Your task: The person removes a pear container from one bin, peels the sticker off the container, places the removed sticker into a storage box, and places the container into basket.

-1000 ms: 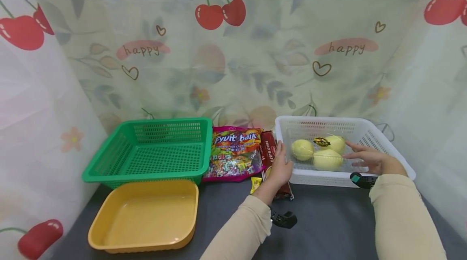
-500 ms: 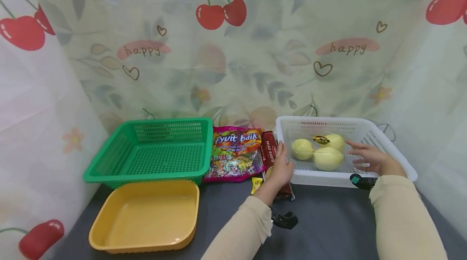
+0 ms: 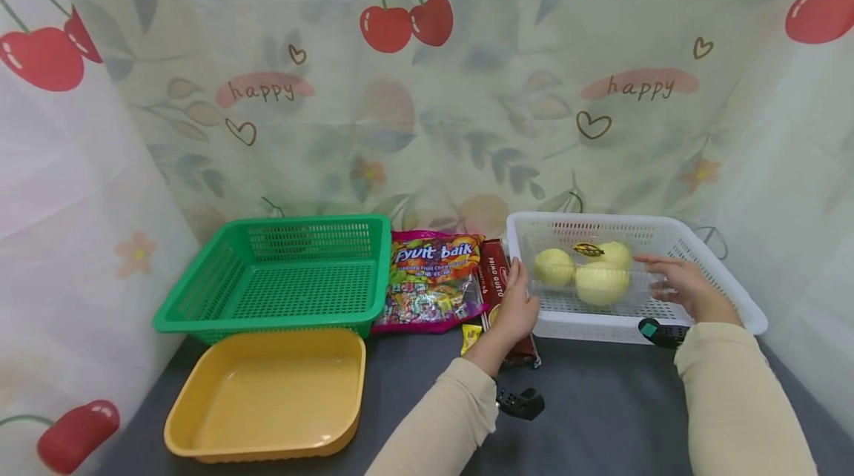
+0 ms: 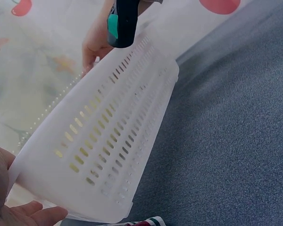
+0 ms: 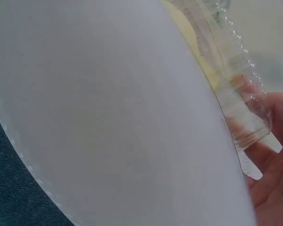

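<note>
In the head view, a clear plastic fruit box (image 3: 637, 285) with a black-and-gold label sits within the white basket (image 3: 580, 328). It holds three pale yellow round fruits (image 3: 602, 283). My right hand (image 3: 690, 291) grips the box's right end; in the right wrist view its fingers (image 5: 259, 155) curl about the clear edge, behind the blurred white basket wall. My left hand (image 3: 514, 309) holds the basket's left side, with the rim between thumb and fingers (image 4: 37, 214) in the left wrist view. Part of the left hand is cut off there.
Beside the basket lie a dark red pasta packet (image 3: 494, 276), partly under my left hand, and a small yellow packet (image 3: 470, 335). A candy bag (image 3: 434, 283) is left of them, then a green basket (image 3: 200, 320) and a yellow tray (image 3: 267, 454). A printed curtain (image 3: 427, 127) hangs behind.
The fruit box and its fruits have risen slightly and tilted with my right hand, which has shifted a little up. My left hand stays at the basket's side.
</note>
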Demonstrator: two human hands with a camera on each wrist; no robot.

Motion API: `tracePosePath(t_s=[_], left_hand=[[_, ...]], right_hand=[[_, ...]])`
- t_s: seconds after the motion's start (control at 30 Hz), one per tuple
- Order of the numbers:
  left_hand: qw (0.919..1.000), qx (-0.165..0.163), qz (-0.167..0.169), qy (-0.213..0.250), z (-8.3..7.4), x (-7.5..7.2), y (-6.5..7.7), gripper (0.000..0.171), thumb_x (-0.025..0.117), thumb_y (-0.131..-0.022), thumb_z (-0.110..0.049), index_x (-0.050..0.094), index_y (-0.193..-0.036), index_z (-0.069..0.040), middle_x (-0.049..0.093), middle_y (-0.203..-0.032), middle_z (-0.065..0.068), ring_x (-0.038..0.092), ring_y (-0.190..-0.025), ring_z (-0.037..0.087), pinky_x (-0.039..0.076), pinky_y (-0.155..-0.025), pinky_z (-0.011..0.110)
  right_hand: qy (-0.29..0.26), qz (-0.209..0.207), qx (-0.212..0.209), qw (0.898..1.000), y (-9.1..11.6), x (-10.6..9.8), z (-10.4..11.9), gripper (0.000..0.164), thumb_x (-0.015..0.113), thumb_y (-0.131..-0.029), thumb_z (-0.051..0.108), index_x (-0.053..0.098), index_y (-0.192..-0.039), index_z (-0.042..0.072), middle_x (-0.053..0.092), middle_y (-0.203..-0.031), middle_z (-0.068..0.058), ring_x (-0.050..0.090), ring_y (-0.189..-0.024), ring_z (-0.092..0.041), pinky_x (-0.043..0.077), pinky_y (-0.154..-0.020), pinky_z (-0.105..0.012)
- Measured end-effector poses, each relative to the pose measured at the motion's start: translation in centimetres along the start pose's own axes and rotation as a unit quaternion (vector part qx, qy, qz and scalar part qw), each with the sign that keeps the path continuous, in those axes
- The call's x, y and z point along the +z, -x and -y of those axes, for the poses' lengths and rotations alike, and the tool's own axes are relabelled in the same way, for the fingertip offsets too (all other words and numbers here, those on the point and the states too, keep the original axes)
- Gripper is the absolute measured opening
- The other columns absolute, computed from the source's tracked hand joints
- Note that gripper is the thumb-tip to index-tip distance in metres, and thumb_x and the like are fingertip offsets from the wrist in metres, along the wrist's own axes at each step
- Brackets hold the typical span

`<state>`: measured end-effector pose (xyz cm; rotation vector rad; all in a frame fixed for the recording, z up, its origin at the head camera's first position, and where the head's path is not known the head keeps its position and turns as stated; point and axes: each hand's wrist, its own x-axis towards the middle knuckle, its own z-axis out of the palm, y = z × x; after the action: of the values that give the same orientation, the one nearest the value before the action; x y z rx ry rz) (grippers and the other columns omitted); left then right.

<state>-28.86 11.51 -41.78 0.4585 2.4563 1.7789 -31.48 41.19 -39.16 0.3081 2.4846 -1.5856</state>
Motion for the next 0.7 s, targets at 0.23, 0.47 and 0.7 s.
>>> tracePosePath(t_s=[0.23, 0.47, 0.7], left_hand=[[0.9997, 0.021, -0.005, -0.014, 0.1, -0.1, 0.0, 0.066, 0.046, -0.085, 0.005, 0.019, -0.145, 0.005, 0.007, -0.158, 0.011, 0.009, -0.144, 0.027, 0.016, -0.117, 0.039], [0.9998, 0.014, 0.002, -0.013, 0.2, 0.0, -0.2, 0.065, 0.046, -0.087, 0.003, 0.019, -0.146, 0.002, 0.006, -0.158, 0.009, 0.008, -0.145, 0.026, 0.016, -0.117, 0.039], [0.9998, 0.017, 0.004, -0.012, 0.1, -0.2, -0.1, 0.065, 0.047, -0.087, 0.001, 0.019, -0.146, 0.003, 0.007, -0.158, 0.01, 0.008, -0.145, 0.026, 0.015, -0.117, 0.04]], right_hand=[[-0.006, -0.018, -0.009, 1.0, 0.4, -0.1, 0.8, 0.028, 0.039, -0.098, 0.029, 0.062, -0.114, 0.024, 0.022, -0.149, -0.024, 0.055, -0.074, -0.009, 0.054, -0.072, -0.026], [-0.014, -0.034, 0.0, 0.999, 0.9, -0.2, 1.4, 0.03, 0.037, -0.098, 0.024, 0.064, -0.088, 0.033, 0.02, -0.149, -0.026, 0.056, -0.073, -0.012, 0.055, -0.072, -0.027], [-0.041, -0.069, 0.008, 0.997, 1.2, 0.1, 1.8, 0.04, 0.041, -0.096, 0.02, 0.061, -0.069, 0.042, 0.023, -0.148, -0.024, 0.055, -0.063, -0.008, 0.055, -0.069, -0.028]])
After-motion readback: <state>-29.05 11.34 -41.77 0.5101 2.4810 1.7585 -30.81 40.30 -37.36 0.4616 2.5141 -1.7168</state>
